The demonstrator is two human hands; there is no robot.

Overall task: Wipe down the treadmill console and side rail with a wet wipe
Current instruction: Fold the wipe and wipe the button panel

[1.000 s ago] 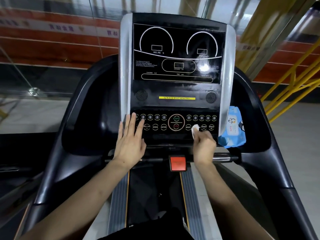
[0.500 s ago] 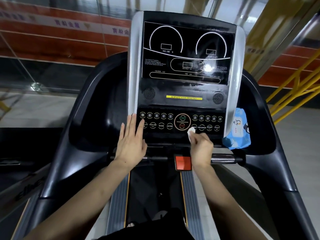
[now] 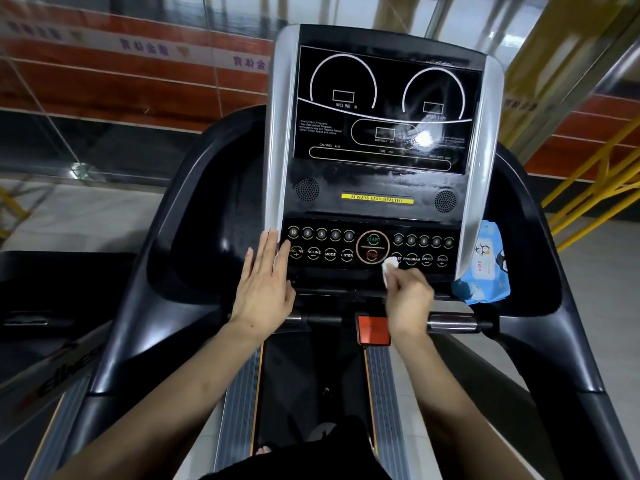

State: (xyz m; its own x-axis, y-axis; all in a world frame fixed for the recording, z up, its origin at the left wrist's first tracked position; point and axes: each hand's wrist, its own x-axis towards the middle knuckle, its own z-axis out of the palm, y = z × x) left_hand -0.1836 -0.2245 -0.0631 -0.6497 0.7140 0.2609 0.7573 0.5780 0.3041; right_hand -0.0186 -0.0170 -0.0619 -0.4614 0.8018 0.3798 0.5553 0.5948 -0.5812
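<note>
The treadmill console (image 3: 381, 188) stands in front of me, black with silver side strips and a row of round buttons (image 3: 346, 245) low down. My right hand (image 3: 408, 299) pinches a small white wet wipe (image 3: 389, 266) and presses it on the button panel just right of the START/STOP ring. My left hand (image 3: 265, 289) lies flat with fingers spread against the console's lower left edge, holding nothing. The black left side rail (image 3: 138, 299) and right side rail (image 3: 568, 323) curve down on either side.
A blue pack of wet wipes (image 3: 485, 268) sits in the right tray beside the console. A red safety key (image 3: 374, 330) hangs under the chrome handlebar (image 3: 453, 322). Yellow railings (image 3: 595, 174) stand far right; a glass wall is behind.
My right hand has slid the wipe leftwards along the lower button row, from the right-hand buttons to beside the STOP button. My left hand stays flat at the console's left edge.
</note>
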